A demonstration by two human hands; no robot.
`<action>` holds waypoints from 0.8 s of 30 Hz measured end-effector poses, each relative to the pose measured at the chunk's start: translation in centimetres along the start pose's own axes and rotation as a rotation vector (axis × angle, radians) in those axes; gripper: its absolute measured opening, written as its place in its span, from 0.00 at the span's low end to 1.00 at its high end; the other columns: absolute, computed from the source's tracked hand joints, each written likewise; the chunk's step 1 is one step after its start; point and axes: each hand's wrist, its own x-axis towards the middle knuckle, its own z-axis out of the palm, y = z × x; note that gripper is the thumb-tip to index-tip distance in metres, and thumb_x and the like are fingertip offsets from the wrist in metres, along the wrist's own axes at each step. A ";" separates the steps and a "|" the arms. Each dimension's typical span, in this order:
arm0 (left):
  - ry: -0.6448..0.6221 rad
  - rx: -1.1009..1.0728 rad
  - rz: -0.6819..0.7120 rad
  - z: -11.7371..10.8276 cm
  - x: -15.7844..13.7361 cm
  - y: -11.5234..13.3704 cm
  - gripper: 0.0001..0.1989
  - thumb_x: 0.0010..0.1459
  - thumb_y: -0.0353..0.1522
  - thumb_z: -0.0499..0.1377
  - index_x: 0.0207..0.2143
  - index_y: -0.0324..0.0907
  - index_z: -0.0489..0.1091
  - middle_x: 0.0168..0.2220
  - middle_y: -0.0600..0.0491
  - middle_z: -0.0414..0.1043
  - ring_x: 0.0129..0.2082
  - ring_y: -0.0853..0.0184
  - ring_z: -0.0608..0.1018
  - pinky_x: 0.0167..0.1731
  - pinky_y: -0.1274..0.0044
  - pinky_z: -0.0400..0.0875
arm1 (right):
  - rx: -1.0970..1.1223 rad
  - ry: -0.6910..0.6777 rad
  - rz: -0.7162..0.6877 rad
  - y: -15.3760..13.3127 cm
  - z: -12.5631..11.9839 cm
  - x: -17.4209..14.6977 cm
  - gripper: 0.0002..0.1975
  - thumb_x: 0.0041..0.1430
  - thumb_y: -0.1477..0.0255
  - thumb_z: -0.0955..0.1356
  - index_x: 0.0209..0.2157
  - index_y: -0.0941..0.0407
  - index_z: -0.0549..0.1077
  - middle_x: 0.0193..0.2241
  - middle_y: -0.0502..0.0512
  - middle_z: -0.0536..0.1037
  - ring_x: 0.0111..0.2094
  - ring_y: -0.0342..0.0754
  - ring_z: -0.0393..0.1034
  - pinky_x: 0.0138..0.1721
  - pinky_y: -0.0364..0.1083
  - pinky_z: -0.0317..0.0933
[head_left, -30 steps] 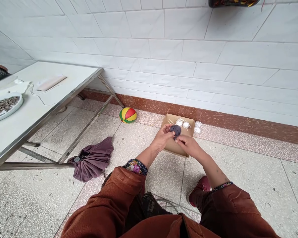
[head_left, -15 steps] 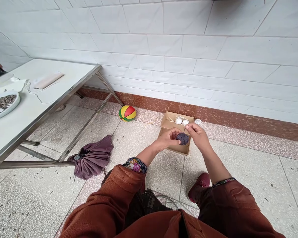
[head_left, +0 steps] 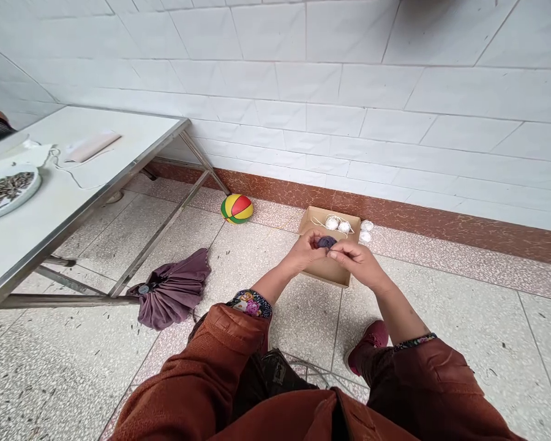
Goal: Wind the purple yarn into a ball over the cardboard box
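Note:
A small dark purple ball of yarn (head_left: 326, 242) is gripped in the fingers of my left hand (head_left: 303, 252). My right hand (head_left: 357, 260) is closed in a pinch against the ball's lower right side, on the yarn strand; the strand itself is mostly hidden by the fingertips. Both hands are above an open cardboard box (head_left: 326, 275) on the floor. White yarn balls (head_left: 332, 223) with loose white strands lie at the box's far end. Just outside its right edge, more white balls (head_left: 366, 226) rest on the floor.
A yellow, red and green ball (head_left: 237, 209) sits by the wall. Left of me a folded purple umbrella (head_left: 172, 291) lies beside a metal-legged table (head_left: 133, 125). The table bears a plate (head_left: 34, 191) of dark dried pieces and a pinkish roll (head_left: 94, 147). My red shoe (head_left: 371, 343) is below.
My right hand has come down and left to the purple yarn ball, from holding a strand stretched above it. The ball and my left hand have shifted slightly left and up.

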 end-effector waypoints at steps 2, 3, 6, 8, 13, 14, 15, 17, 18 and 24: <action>-0.129 -0.004 -0.027 0.1 -0.3 -0.1 0.20 0.44 0.32 0.71 0.40 0.41 0.69 0.36 0.55 0.72 0.37 0.70 0.73 0.44 0.73 0.66 | 0.003 0.146 0.030 0.5 -0.4 0.3 0.13 0.66 0.60 0.67 0.32 0.52 0.76 0.30 0.53 0.78 0.32 0.49 0.70 0.37 0.48 0.65; -0.192 -0.028 -0.035 0.2 -0.4 -0.1 0.21 0.45 0.32 0.71 0.41 0.41 0.70 0.37 0.54 0.72 0.37 0.69 0.74 0.44 0.73 0.67 | -0.010 0.204 0.047 0.9 -0.5 0.4 0.12 0.65 0.60 0.67 0.31 0.53 0.75 0.30 0.53 0.77 0.33 0.50 0.70 0.38 0.49 0.64; -0.268 -0.162 -0.039 0.4 -0.6 0.1 0.22 0.46 0.35 0.72 0.43 0.42 0.71 0.39 0.52 0.74 0.39 0.67 0.75 0.43 0.72 0.69 | -0.073 0.273 0.111 2.8 -0.4 0.7 0.11 0.64 0.62 0.67 0.30 0.53 0.74 0.28 0.52 0.76 0.32 0.50 0.70 0.37 0.49 0.64; -0.224 -0.265 -0.036 0.4 -0.6 0.2 0.24 0.45 0.36 0.72 0.45 0.43 0.71 0.42 0.50 0.75 0.40 0.66 0.76 0.41 0.73 0.70 | -0.125 0.228 0.148 3.7 -0.1 0.7 0.10 0.63 0.64 0.66 0.31 0.53 0.74 0.27 0.52 0.76 0.31 0.50 0.70 0.35 0.48 0.63; 0.004 -0.355 -0.053 -0.2 -0.1 0.5 0.27 0.46 0.37 0.71 0.49 0.43 0.70 0.47 0.50 0.75 0.39 0.68 0.76 0.37 0.76 0.68 | -0.219 0.038 0.067 3.4 0.9 0.2 0.10 0.64 0.64 0.66 0.32 0.53 0.74 0.29 0.53 0.77 0.32 0.50 0.70 0.35 0.48 0.61; 0.044 -0.330 -0.061 -0.3 0.0 0.5 0.26 0.46 0.37 0.71 0.48 0.43 0.70 0.46 0.50 0.75 0.38 0.68 0.76 0.37 0.76 0.68 | -0.206 -0.016 0.034 3.0 1.0 0.1 0.11 0.65 0.63 0.66 0.32 0.53 0.75 0.29 0.52 0.77 0.31 0.50 0.69 0.35 0.48 0.61; 0.078 -0.291 -0.068 -0.4 0.1 0.4 0.26 0.46 0.36 0.70 0.48 0.43 0.70 0.45 0.51 0.75 0.38 0.68 0.76 0.37 0.76 0.67 | -0.184 -0.072 0.005 2.4 1.1 0.0 0.11 0.66 0.63 0.66 0.32 0.53 0.75 0.29 0.52 0.76 0.31 0.49 0.69 0.35 0.47 0.61; 0.118 -0.184 -0.086 -0.6 0.3 0.1 0.24 0.46 0.35 0.70 0.46 0.42 0.70 0.41 0.51 0.75 0.37 0.68 0.75 0.38 0.76 0.67 | -0.119 -0.142 -0.028 1.4 0.9 -0.2 0.13 0.66 0.61 0.67 0.31 0.53 0.75 0.28 0.51 0.75 0.29 0.47 0.67 0.34 0.47 0.60; 0.126 -0.128 -0.098 -0.6 0.4 -0.1 0.24 0.46 0.34 0.70 0.46 0.41 0.70 0.40 0.51 0.75 0.37 0.68 0.75 0.38 0.75 0.66 | -0.077 -0.137 -0.030 1.0 0.8 -0.2 0.13 0.65 0.60 0.68 0.31 0.53 0.75 0.27 0.50 0.74 0.29 0.47 0.67 0.33 0.46 0.60; -0.096 -0.021 -0.171 -0.1 -0.3 -0.5 0.31 0.45 0.29 0.70 0.53 0.42 0.67 0.36 0.54 0.74 0.37 0.68 0.74 0.43 0.72 0.66 | 0.047 0.233 0.067 1.2 -0.5 0.2 0.13 0.65 0.59 0.68 0.32 0.53 0.75 0.27 0.50 0.74 0.29 0.47 0.67 0.34 0.47 0.62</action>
